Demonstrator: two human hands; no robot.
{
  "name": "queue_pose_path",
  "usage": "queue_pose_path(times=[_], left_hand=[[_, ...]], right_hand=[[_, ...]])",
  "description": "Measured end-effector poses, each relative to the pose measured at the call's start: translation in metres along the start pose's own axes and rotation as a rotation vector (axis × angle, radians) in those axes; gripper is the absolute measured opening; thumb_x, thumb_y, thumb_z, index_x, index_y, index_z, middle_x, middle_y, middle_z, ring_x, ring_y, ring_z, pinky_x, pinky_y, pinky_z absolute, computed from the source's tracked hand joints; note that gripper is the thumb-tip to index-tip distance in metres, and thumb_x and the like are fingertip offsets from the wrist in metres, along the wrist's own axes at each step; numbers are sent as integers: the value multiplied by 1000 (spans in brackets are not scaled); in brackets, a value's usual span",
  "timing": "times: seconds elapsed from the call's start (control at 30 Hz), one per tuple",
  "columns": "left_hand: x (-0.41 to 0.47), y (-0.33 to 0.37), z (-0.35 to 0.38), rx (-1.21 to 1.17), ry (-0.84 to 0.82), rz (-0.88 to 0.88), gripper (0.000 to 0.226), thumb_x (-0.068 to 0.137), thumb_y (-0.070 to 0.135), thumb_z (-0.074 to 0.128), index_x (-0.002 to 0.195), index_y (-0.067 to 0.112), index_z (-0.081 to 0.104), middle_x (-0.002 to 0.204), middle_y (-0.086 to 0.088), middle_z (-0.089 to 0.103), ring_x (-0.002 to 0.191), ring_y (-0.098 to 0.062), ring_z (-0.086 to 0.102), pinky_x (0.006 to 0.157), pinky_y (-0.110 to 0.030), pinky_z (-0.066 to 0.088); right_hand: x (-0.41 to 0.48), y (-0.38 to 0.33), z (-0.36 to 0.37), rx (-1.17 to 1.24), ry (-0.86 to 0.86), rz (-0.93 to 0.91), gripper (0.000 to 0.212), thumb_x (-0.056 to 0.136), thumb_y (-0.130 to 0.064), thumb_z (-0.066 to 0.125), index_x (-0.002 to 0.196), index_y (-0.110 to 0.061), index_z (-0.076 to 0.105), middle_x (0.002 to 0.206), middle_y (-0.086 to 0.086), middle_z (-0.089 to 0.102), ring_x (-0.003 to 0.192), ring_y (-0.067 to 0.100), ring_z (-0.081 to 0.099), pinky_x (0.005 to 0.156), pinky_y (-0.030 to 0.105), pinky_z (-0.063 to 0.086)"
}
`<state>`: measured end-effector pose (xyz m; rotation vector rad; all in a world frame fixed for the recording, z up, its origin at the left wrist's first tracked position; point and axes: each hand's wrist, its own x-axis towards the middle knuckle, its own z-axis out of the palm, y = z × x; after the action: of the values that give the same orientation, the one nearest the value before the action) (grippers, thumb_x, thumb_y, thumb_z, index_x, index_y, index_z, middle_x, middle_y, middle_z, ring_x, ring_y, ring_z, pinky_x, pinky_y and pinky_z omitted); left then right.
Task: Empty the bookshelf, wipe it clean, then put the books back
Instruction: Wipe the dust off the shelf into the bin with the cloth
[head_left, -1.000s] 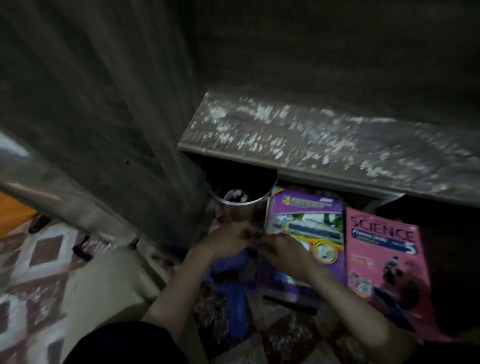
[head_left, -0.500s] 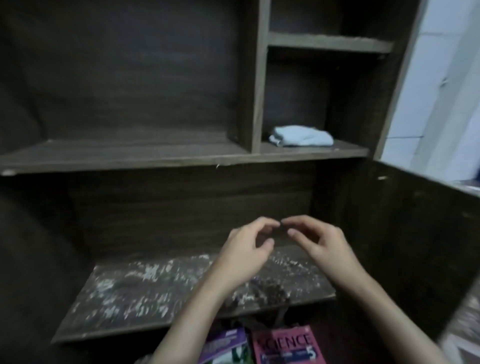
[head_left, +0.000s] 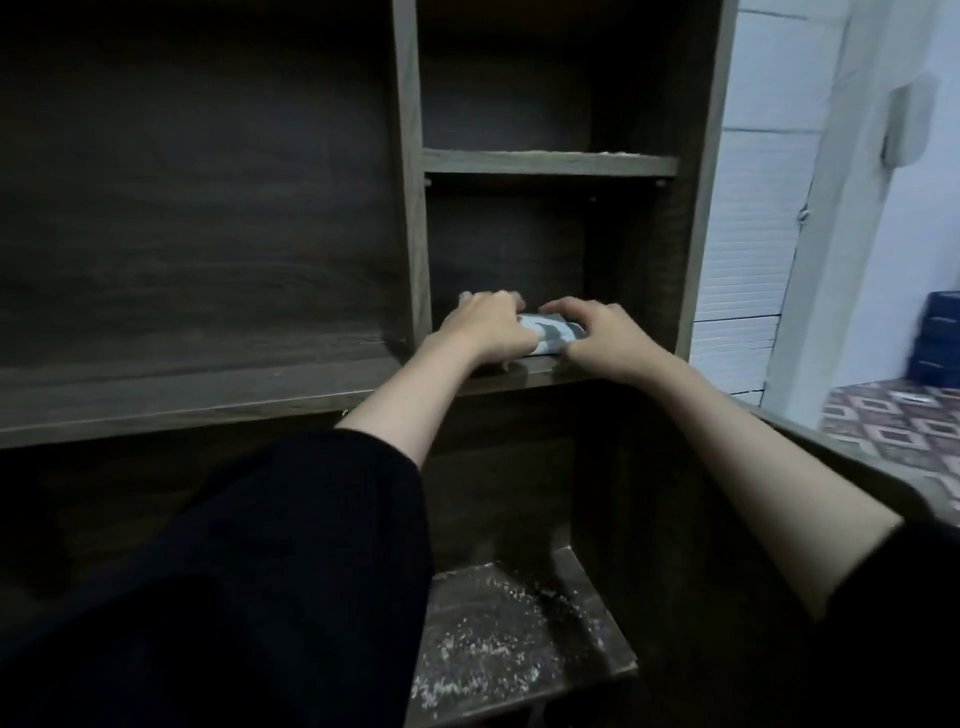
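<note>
reaching into the bare bookshelf (head_left: 410, 208), its lower shelf (head_left: 498, 639) speckled with grit, i have my left hand (head_left: 483, 327) and right hand (head_left: 597, 335) curled, fingers gripping the cloth (head_left: 551, 332) in the right middle compartment. risk: a loose pull could drop it onto the grit below.

Dark wooden bookshelf (head_left: 410, 208)
A pale cloth (head_left: 551, 330) lies in its narrow right compartment (head_left: 509, 249); white specks (head_left: 483, 649) cover the lower shelf (head_left: 519, 587).
</note>
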<state>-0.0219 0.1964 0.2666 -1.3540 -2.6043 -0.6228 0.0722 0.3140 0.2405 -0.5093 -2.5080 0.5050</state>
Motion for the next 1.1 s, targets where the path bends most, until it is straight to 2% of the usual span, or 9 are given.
queue_pose_path(times=[0.2, 0.37, 0.43, 0.5, 0.6, 0.73, 0.87, 1.0, 1.1], left_hand=[[18, -6, 6, 94, 14, -10, 39, 90, 17, 58, 129, 15, 57, 124, -13, 55, 108, -30, 57, 86, -35, 47], [-10, -4, 3, 56, 301, 123, 33, 91, 8, 47, 120, 11, 62, 107, -17, 64, 100, -36, 60, 85, -40, 50], [-41, -7, -2, -34, 442, 231, 35, 89, 10, 48, 122, 14, 60, 106, -13, 66, 99, -33, 62, 84, -44, 51], [-82, -11, -5, -107, 553, 323, 38, 89, 9, 51, 126, 14, 59, 115, -8, 66, 104, -28, 62, 88, -44, 51], [-149, -25, 2, -162, 597, 356, 43, 86, 7, 53, 128, 12, 58, 125, -2, 63, 108, -22, 61, 93, -40, 49], [-211, -67, 33, -154, 618, 220, 43, 82, 11, 53, 123, 17, 62, 122, 4, 64, 107, -15, 60, 94, -27, 46], [-253, -119, 86, -317, 527, -34, 39, 87, 14, 55, 123, 26, 61, 113, 16, 60, 104, -6, 52, 87, -7, 33], [-279, -182, 150, -513, 323, -415, 51, 93, 34, 56, 141, 32, 37, 140, 8, 43, 133, -14, 34, 104, -24, 27], [-295, -213, 176, -845, 247, -548, 80, 78, 55, 58, 146, 36, 21, 152, 11, 23, 139, -5, 20, 106, -24, 24]], right_hand=[[34, 8, 5, -82, -59, 13, 52, 80, -17, 58, 131, -28, 52, 131, 6, 54, 115, 25, 53, 92, 33, 44], [15, 1, 12, -166, 300, -87, 41, 85, -20, 59, 126, -22, 57, 114, 11, 52, 110, 28, 48, 79, 32, 38], [-11, -10, 9, -196, 509, -226, 43, 79, -24, 56, 122, -18, 58, 109, 12, 48, 105, 28, 44, 78, 32, 37], [-42, -24, 9, -192, 551, -376, 52, 72, -30, 54, 123, -17, 54, 114, 12, 47, 108, 27, 42, 81, 30, 32], [-90, -44, 22, -186, 446, -542, 60, 72, -29, 51, 131, -18, 49, 125, 8, 49, 114, 26, 45, 87, 35, 37], [-140, -59, 70, -161, 366, -621, 58, 71, -25, 50, 129, -19, 55, 116, 3, 60, 105, 25, 55, 90, 42, 39], [-162, -69, 152, 53, 110, -489, 53, 72, -25, 50, 124, -30, 55, 106, -6, 65, 98, 18, 59, 86, 39, 42], [-173, -66, 240, 202, -231, -220, 52, 77, -18, 58, 124, -39, 56, 119, -10, 65, 111, 21, 60, 88, 40, 49], [-174, -62, 278, 427, -315, -74, 39, 80, -11, 64, 111, -35, 65, 107, -18, 67, 102, 8, 62, 86, 33, 50]])
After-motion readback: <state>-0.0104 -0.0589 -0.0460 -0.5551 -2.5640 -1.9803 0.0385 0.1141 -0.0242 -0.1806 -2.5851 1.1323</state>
